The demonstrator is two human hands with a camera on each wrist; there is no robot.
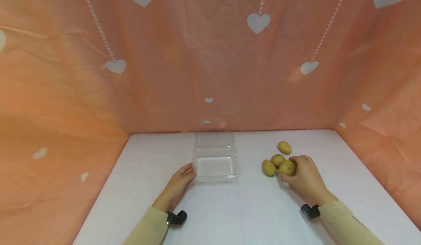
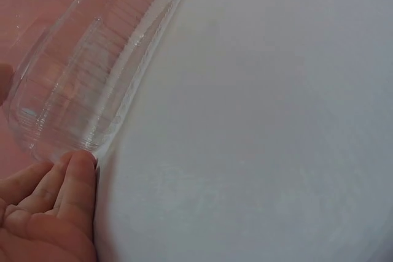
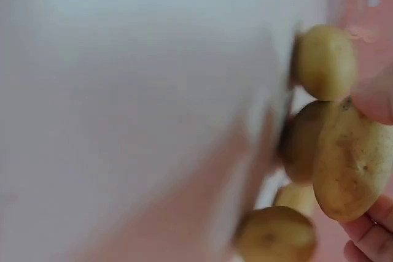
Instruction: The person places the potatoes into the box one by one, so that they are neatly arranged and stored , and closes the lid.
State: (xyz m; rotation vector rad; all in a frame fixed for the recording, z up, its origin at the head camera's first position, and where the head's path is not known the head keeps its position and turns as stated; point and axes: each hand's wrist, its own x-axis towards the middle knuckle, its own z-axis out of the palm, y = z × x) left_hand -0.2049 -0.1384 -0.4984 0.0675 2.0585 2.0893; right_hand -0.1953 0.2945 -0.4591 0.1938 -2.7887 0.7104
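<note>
My right hand (image 1: 305, 177) pinches a potato (image 3: 353, 157) between thumb and fingers, at the right of the table. Several other yellow-brown potatoes lie close by: one (image 1: 269, 168) to its left, another (image 1: 278, 161) just behind, and one (image 1: 284, 147) farther back. In the right wrist view the held potato stands in front of the rest and partly covers them. A clear plastic clamshell box (image 1: 215, 164) sits mid-table with its lid (image 1: 214, 139) laid back. My left hand (image 1: 179, 183) touches the box's left side with fingers extended; the left wrist view shows its fingertips at the box's corner.
A white cloth covers the table (image 1: 250, 215). Orange-pink curtains (image 1: 223, 73) with white hearts enclose the back and both sides. The box's lid reaches near the table's back edge. Dark wrist cameras (image 1: 177, 218) are strapped at both sleeves.
</note>
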